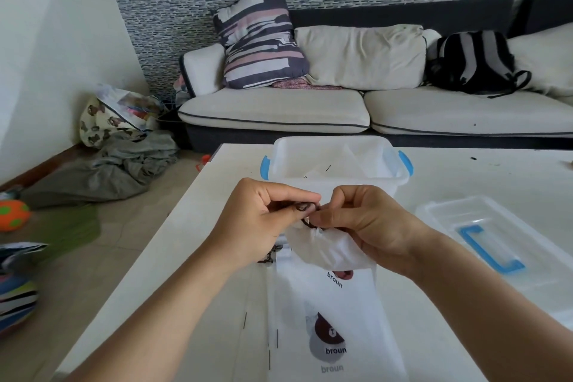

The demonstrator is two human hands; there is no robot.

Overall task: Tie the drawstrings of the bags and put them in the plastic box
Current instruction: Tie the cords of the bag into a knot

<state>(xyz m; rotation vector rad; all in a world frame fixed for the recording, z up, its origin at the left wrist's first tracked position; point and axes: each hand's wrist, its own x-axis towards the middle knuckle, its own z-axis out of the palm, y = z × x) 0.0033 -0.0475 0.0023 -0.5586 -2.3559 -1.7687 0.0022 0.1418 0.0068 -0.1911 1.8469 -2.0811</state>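
**Knot half-hidden between two hands**

Where the two hands met above the bench (217, 257), most of the brown drawstring (302, 207) was covered by fingers, so how far the knot had got could not be made out. The left hand (257, 223) pinched one loop of the cord between thumb and forefinger; a short end hung out below its palm. The right hand (362, 223) pinched the cord at the gathered neck of the white bag (328, 248), its other fingers curled into the cloth. So each grip was clenched on the cord.

That bag was lifted just in front of the plastic box (335, 161), hiding part of the near wall. Blue latches showed at the box's sides, and something white lay inside, hard to identify. A second white bag (328, 335) lay flat beneath, cut off at the bottom edge. It carried bear prints with the word "broun" repeated, once faintly. The box lid (483, 236) with its blue handle rested to the right.
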